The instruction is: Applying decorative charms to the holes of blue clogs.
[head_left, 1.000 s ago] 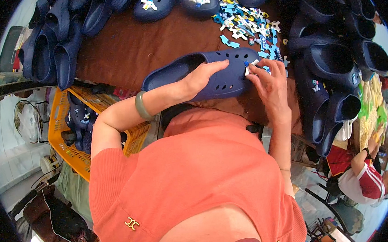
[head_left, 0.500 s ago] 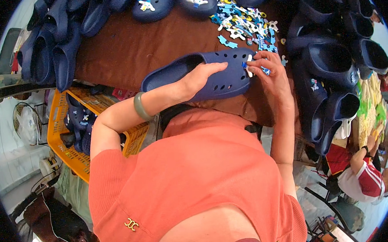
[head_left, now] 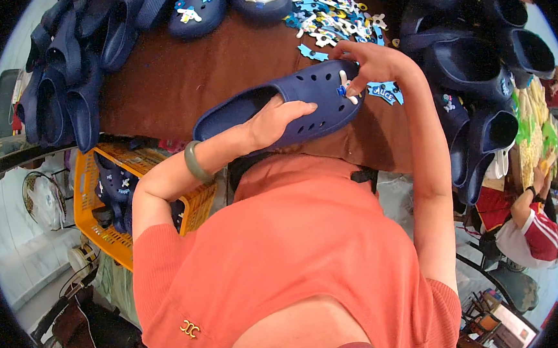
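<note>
A navy clog [head_left: 309,94] with round holes lies tilted in front of me, its toe to the right. My left hand [head_left: 272,124] grips its near side; the thumb lies across the upper and the other fingers are mostly hidden. A white-and-blue character shoe charm [head_left: 345,86] sits on the toe. My right hand [head_left: 370,64] is curled round the toe, thumb pressed against the charm, fingers at the far edge. Beside the toe lies a blue banner-shaped charm [head_left: 385,93] on the brown cloth [head_left: 156,85].
Loose charms [head_left: 329,18] form a pile beyond the clog. Decorated clogs [head_left: 200,11] line the far edge, and more navy clogs [head_left: 465,64] stack at both sides. A yellow crate [head_left: 87,207] with clogs stands at lower left. Another person [head_left: 529,234] works at far right.
My right hand has shifted from pinching the charm to reaching round the toe with the thumb on the charm. The clog has tilted, toe upward; the banner charm beside it is now uncovered.
</note>
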The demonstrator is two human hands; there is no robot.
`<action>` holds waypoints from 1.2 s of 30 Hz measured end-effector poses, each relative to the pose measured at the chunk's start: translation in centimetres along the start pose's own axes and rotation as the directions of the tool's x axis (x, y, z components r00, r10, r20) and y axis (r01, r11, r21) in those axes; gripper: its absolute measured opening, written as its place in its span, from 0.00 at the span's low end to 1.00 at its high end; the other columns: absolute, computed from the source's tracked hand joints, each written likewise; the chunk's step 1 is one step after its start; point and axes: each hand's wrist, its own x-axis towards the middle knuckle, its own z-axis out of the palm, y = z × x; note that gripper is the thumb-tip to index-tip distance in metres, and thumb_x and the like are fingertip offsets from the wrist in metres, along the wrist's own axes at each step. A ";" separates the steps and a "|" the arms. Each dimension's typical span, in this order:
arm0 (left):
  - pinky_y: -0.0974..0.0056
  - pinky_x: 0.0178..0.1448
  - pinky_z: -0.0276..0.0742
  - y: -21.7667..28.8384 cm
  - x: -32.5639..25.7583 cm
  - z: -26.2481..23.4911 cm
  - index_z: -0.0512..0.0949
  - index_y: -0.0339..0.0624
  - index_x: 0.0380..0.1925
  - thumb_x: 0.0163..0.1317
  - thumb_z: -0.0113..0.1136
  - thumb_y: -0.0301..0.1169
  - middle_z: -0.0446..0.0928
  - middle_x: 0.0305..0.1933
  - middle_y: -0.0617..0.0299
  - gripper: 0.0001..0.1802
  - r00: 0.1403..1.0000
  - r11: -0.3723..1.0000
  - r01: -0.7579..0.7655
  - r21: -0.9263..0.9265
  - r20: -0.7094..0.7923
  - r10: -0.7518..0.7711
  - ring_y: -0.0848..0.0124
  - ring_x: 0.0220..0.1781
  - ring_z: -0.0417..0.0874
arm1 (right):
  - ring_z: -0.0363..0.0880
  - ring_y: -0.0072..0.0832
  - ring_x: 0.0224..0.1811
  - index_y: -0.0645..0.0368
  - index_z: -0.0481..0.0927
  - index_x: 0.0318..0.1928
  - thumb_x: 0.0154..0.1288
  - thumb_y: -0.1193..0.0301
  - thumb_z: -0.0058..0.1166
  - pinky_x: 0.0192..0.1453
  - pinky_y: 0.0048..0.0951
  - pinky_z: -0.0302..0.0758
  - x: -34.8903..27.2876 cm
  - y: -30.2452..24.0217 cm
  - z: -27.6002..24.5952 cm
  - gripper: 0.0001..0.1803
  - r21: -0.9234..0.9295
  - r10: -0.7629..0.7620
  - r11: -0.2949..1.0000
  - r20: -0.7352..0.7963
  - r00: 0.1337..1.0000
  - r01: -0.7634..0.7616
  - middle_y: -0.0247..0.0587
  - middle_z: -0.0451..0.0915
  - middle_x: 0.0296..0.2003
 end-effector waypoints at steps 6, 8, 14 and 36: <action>0.65 0.54 0.76 0.2 0.9 -1.0 0.73 0.36 0.53 0.64 0.51 0.33 0.79 0.50 0.58 0.19 0.991 0.991 0.130 0.019 -0.034 -0.130 0.72 0.48 0.80 | 0.82 0.33 0.40 0.62 0.69 0.58 0.28 0.82 0.70 0.26 0.32 0.79 2.3 -0.4 -0.5 0.47 0.075 0.156 0.983 0.167 0.973 -0.170 0.48 0.77 0.54; 0.64 0.53 0.77 0.9 1.0 0.1 0.76 0.37 0.50 0.63 0.54 0.37 0.80 0.47 0.57 0.19 0.960 0.950 0.220 -0.221 -0.124 -0.251 0.70 0.45 0.82 | 0.80 0.34 0.45 0.67 0.70 0.58 0.32 0.82 0.70 0.36 0.33 0.80 2.0 0.2 -0.3 0.44 0.146 0.120 0.979 0.149 0.982 -0.142 0.49 0.76 0.55; 0.60 0.48 0.79 1.1 2.0 -0.1 0.77 0.35 0.47 0.61 0.54 0.46 0.81 0.43 0.52 0.25 0.959 0.862 0.163 -0.480 -0.130 -0.253 0.64 0.39 0.84 | 0.76 0.35 0.51 0.63 0.74 0.52 0.37 0.74 0.74 0.59 0.34 0.70 -1.6 3.4 4.3 0.37 0.210 -0.058 0.965 -0.418 0.907 0.158 0.43 0.79 0.44; 0.64 0.47 0.78 1.4 1.5 0.0 0.78 0.39 0.45 0.62 0.50 0.40 0.81 0.41 0.58 0.19 0.962 0.857 0.200 -0.475 -0.071 -0.264 0.69 0.38 0.82 | 0.69 0.37 0.50 0.60 0.86 0.31 0.45 0.74 0.57 0.55 0.41 0.66 -4.9 -4.5 11.8 0.10 -0.864 -0.278 0.444 -0.383 0.881 -0.236 0.45 0.71 0.47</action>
